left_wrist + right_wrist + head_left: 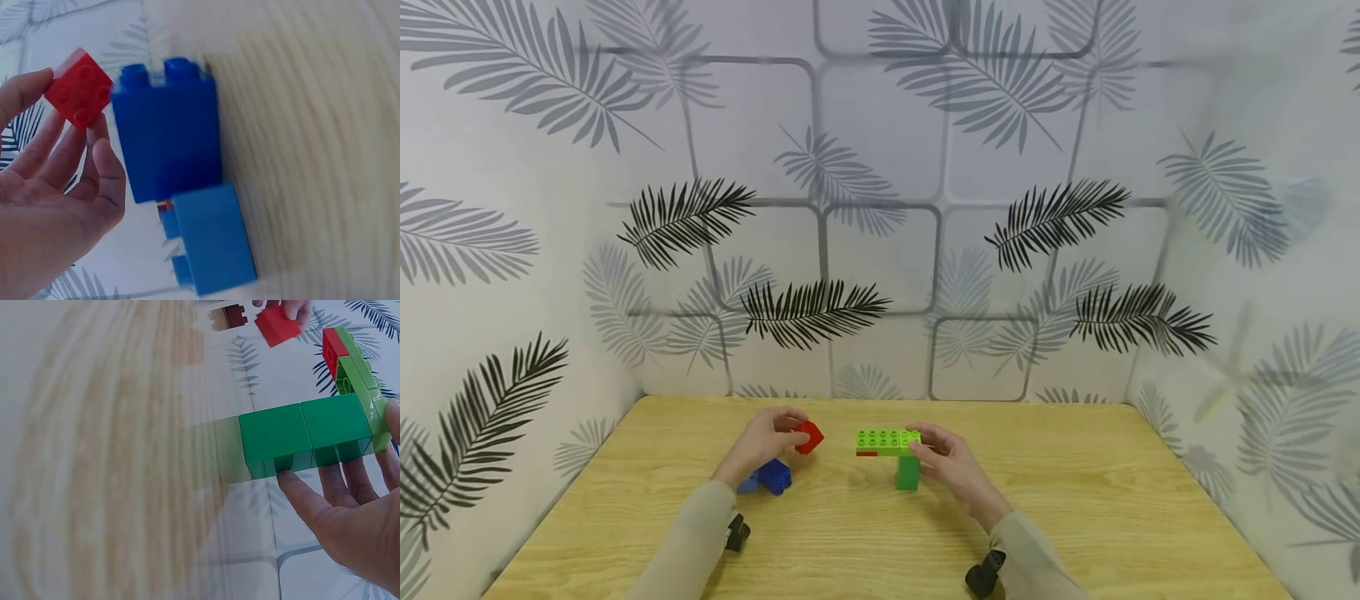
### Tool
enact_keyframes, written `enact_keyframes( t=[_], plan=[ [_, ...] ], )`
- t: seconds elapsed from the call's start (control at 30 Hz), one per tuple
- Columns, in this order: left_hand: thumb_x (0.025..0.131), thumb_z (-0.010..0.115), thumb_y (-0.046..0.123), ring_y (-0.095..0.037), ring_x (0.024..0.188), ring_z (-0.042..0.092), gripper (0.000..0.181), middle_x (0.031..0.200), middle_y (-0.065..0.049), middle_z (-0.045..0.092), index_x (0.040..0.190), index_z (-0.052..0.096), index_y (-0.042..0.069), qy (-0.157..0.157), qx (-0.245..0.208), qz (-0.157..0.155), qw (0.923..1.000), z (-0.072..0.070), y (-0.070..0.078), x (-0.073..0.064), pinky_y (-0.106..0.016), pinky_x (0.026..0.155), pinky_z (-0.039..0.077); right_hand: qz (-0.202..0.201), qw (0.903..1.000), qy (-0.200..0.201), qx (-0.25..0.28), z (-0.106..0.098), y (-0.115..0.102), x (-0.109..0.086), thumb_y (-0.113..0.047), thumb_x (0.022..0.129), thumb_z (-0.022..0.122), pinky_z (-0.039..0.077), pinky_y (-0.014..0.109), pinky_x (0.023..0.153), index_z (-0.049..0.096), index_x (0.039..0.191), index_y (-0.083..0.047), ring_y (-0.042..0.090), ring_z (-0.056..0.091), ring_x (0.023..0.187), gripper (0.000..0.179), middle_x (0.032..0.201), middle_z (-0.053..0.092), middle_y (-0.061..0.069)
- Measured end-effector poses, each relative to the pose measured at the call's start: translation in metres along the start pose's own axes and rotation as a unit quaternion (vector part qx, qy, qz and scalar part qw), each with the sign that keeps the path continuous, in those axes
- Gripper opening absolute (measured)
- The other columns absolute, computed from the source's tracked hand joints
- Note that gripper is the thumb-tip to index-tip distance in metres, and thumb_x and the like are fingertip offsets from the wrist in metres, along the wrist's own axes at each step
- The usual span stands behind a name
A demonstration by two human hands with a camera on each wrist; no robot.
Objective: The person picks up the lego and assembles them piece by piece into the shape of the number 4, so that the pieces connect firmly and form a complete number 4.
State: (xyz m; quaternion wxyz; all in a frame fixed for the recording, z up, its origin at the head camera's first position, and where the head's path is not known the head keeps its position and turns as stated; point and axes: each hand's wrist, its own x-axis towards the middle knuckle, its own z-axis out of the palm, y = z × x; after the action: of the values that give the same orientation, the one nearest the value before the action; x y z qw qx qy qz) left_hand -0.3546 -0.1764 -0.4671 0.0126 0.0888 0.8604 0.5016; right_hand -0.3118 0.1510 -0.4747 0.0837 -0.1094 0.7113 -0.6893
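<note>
My hands are apart over the wooden tabletop (850, 546), each busy with bricks. My left hand (767, 440) pinches a red brick (809, 437) between thumb and fingers, clear of the tabletop; the left wrist view shows it turned on a corner, its four studs facing the camera. Just below that hand in the head view, a dark blue brick (169, 140) lies on its side, studs to the right, with a light blue brick (215, 240) close beside it, studs up. I cannot tell whether the two touch.

My right hand (957, 468) grips the green build from its right side, thumb against the light green plate (878, 439) and fingers along the stack beneath. That stack is two green blocks (306, 431), one on the other, standing upright on the tabletop. The plate lies level across the top and reaches left toward the red brick, well short of touching it. Under its free left end sits a small red piece (334, 353).

Each wrist wears a black camera (737, 533) by a pale sleeve (688, 533). Behind the tabletop hangs a white backdrop (880, 258) printed with grey and black leaves.
</note>
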Motion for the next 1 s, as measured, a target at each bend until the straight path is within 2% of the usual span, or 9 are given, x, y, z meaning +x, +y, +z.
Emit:
enact_keyframes(
  t=[0.1,0.27,0.47,0.57,0.67,0.77,0.9,1.0],
  plan=[
    [0.091,0.07,0.02,-0.023,0.104,0.064,0.035,0.119,-0.011,0.068,0.124,0.064,0.01,0.001,-0.043,0.002,0.9991,0.0,0.005,-0.001,-0.046,0.087,0.053,0.0,1.0,0.0,0.003,0.001,0.001,0.001,-0.027,0.097,0.063,0.046,0.051,0.103,0.049,0.141,-0.004,0.015,0.06,0.109,0.052,0.126,0.057,0.014],
    [0.094,0.067,0.019,-0.024,0.1,0.067,0.039,0.125,-0.019,0.065,0.13,0.06,0.006,0.005,-0.09,0.018,0.9958,0.002,0.016,-0.005,-0.046,0.082,0.055,-0.002,1.0,0.002,0.001,0.0,0.004,0.002,-0.028,0.096,0.064,0.047,0.051,0.102,0.053,0.139,-0.006,0.014,0.061,0.108,0.049,0.123,0.058,0.013],
    [0.095,0.064,0.012,-0.028,0.099,0.069,0.039,0.129,-0.027,0.06,0.132,0.057,0.001,-0.01,-0.156,0.052,0.9864,0.013,0.028,-0.008,-0.047,0.084,0.057,-0.005,1.0,0.002,-0.001,-0.001,0.007,0.004,-0.029,0.096,0.064,0.047,0.051,0.102,0.052,0.14,-0.005,0.015,0.061,0.108,0.051,0.122,0.058,0.012],
    [0.095,0.063,0.011,-0.027,0.1,0.068,0.037,0.127,-0.025,0.061,0.131,0.059,0.002,-0.003,-0.165,0.075,0.9835,0.022,0.034,-0.008,-0.043,0.084,0.058,-0.003,1.0,0.004,-0.005,-0.001,0.009,0.005,-0.029,0.096,0.063,0.048,0.05,0.101,0.052,0.14,-0.005,0.015,0.061,0.109,0.051,0.123,0.057,0.012],
    [0.096,0.064,0.012,-0.025,0.099,0.068,0.034,0.123,-0.022,0.063,0.128,0.062,0.003,0.015,-0.162,0.098,0.9817,0.031,0.038,-0.008,-0.037,0.081,0.058,0.002,0.9999,0.011,-0.006,-0.002,0.01,0.006,-0.03,0.096,0.064,0.049,0.048,0.1,0.053,0.139,-0.008,0.015,0.061,0.109,0.05,0.123,0.058,0.011],
    [0.096,0.063,0.013,-0.025,0.096,0.069,0.03,0.121,-0.021,0.063,0.125,0.065,0.003,0.035,-0.175,0.115,0.9773,0.039,0.043,-0.007,-0.035,0.079,0.059,0.002,0.9999,0.013,-0.006,-0.002,0.01,0.005,-0.03,0.095,0.065,0.05,0.047,0.099,0.054,0.139,-0.009,0.015,0.061,0.109,0.049,0.123,0.058,0.01],
    [0.097,0.06,0.008,-0.025,0.089,0.07,0.027,0.119,-0.023,0.062,0.123,0.065,0.0,0.048,-0.195,0.125,0.9716,0.047,0.054,-0.008,-0.038,0.077,0.059,-0.002,0.9999,0.009,-0.006,-0.003,0.009,0.004,-0.031,0.096,0.064,0.049,0.048,0.1,0.054,0.139,-0.009,0.015,0.061,0.109,0.05,0.124,0.058,0.01],
    [0.097,0.059,0.006,-0.023,0.085,0.071,0.026,0.117,-0.022,0.063,0.122,0.066,0.002,0.055,-0.192,0.129,0.9713,0.055,0.06,-0.007,-0.037,0.076,0.059,-0.006,0.9999,0.007,-0.007,-0.003,0.009,0.004,-0.03,0.096,0.064,0.048,0.049,0.101,0.054,0.139,-0.009,0.014,0.061,0.108,0.049,0.124,0.059,0.01]
  ],
)
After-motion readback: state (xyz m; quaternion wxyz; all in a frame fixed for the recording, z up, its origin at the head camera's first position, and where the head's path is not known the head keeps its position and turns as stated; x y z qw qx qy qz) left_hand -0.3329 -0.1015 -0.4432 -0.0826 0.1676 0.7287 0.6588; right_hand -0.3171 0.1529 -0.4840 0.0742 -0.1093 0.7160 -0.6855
